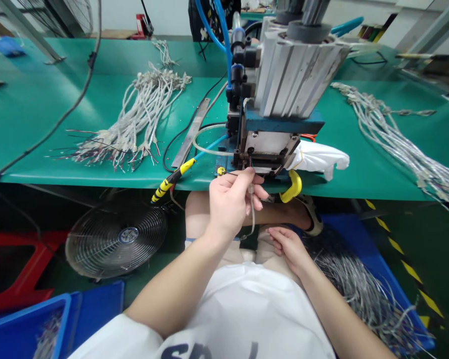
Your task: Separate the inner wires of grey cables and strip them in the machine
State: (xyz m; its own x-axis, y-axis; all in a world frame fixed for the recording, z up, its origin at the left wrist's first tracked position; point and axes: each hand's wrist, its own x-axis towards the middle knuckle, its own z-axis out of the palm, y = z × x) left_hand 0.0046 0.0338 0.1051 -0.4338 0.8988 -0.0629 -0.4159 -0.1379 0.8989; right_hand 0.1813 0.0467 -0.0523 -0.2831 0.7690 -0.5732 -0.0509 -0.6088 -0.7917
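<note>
My left hand (230,202) is closed on a short grey cable (253,217) at the front of a pneumatic press (271,144). The cable's thin wires reach up to the dark slot under the press head, and its other end dangles below my fingers over my lap. Lower and to the right, my right hand (289,248) hovers above my thigh, thumb and fingertips drawn together. Whatever those fingertips may pinch is too small to make out.
Cable bundles lie left (134,112) and right (392,132) on the green bench (30,129). A metal ruler (191,132) and a yellow-black taped air hose (172,180) sit left of the press. Below stand a fan (115,237) and a blue bin of cables (362,237).
</note>
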